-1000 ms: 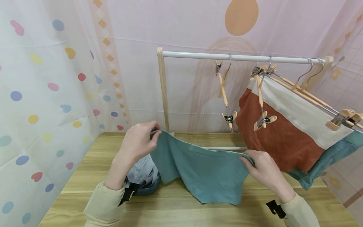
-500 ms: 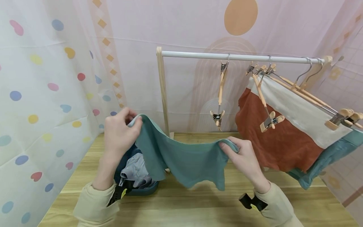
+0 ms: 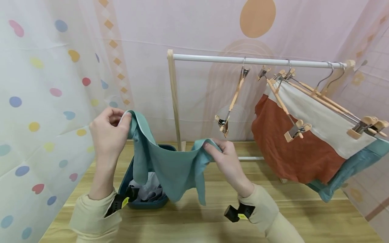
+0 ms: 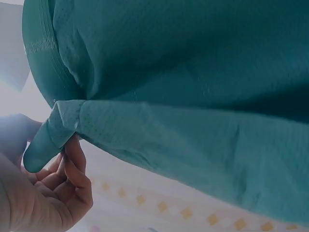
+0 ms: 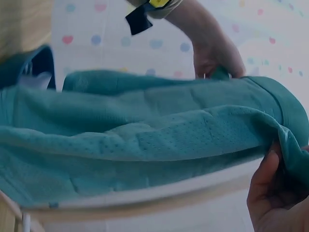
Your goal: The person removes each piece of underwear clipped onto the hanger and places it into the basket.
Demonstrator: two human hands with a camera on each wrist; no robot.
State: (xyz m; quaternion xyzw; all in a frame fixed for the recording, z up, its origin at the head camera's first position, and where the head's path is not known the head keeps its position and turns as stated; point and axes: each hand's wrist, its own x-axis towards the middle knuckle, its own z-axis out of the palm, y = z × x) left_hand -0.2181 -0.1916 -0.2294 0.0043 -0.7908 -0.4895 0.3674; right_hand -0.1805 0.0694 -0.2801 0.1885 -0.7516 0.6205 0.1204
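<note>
Teal shorts [image 3: 171,162] hang between my two hands, their waistband on top and slack in the middle. My left hand [image 3: 107,138] pinches one end of the waistband, thumb on the near side. At the other end my right hand [image 3: 228,163] pinches the band, lower than the left. In the left wrist view, the cloth is bunched at the curled left fingers [image 4: 75,164]. The right wrist view has the right thumb [image 5: 265,176] against the waistband. Below the shorts stands a dark blue basket [image 3: 149,205] with grey clothing [image 3: 149,189] inside, partly hidden.
A clothes rack with a white rail [image 3: 206,59] stands behind. Two bare clip hangers, one left [image 3: 236,94] and one right [image 3: 279,101], hang from it. Farther right hang a rust-and-white garment [image 3: 285,135] and a teal one [image 3: 349,175]. A wooden table [image 3: 194,226] lies beneath.
Both hands have moved left with the shorts, and the left hand has risen. The hands are closer together, so the waistband sags more. The two bare hangers have swivelled.
</note>
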